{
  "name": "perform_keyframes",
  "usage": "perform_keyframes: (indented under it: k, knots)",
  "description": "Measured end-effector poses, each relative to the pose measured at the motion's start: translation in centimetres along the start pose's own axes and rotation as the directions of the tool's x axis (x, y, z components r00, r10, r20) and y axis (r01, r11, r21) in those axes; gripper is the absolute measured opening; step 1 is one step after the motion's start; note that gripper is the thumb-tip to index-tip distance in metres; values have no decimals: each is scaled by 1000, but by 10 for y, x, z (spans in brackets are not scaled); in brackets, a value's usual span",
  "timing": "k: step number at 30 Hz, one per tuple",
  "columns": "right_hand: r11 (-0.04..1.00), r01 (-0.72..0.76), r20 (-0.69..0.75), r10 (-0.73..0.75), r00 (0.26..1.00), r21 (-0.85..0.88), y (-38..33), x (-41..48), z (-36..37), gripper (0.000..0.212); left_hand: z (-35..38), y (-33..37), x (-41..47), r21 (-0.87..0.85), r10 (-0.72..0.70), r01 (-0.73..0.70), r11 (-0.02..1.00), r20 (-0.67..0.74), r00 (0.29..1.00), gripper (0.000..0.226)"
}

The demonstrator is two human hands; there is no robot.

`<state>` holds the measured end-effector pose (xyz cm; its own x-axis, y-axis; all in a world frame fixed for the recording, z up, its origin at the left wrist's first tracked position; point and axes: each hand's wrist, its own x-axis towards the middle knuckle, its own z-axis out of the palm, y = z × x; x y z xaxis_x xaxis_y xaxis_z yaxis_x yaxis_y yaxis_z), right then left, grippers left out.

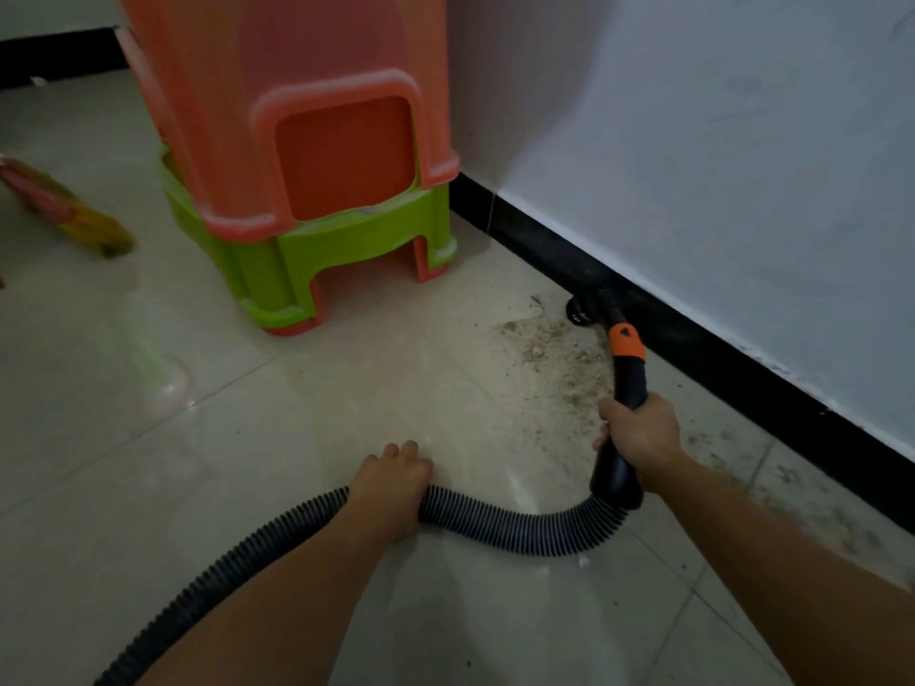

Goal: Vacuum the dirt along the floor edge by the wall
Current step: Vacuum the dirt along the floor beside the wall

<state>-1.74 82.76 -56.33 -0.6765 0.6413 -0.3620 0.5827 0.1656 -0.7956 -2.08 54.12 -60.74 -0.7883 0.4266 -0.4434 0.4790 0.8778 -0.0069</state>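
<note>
A patch of brown dirt (554,356) lies on the pale floor tiles beside the black skirting (703,349) of the white wall. My right hand (638,428) grips the black vacuum wand (630,383), which has an orange collar. The wand's black floor head (586,302) sits against the skirting at the far end of the dirt. My left hand (391,482) curls over the ribbed black hose (495,522), which loops from the wand's rear end across the floor toward the lower left. More dirt (817,507) is strewn along the skirting to the right of my right arm.
Stacked plastic stools (307,190), orange on green, stand in the corner just left of the dirt. A broom head (64,210) with yellow bristles lies at the far left. The tiled floor (173,438) stretches left and toward me.
</note>
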Motion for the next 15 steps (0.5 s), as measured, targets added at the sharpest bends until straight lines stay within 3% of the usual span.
perform_keyframes:
  k: [6,15]
  knots:
    - [980,-82,124,60,990,180,-14,17,30,14,7,-27,-7,-39,-8,8,999,0,1000,41]
    - [987,-138,146,125,981,85,-19,9,-8,19,11,-12,14,7,58,-57,998,-109,992,52]
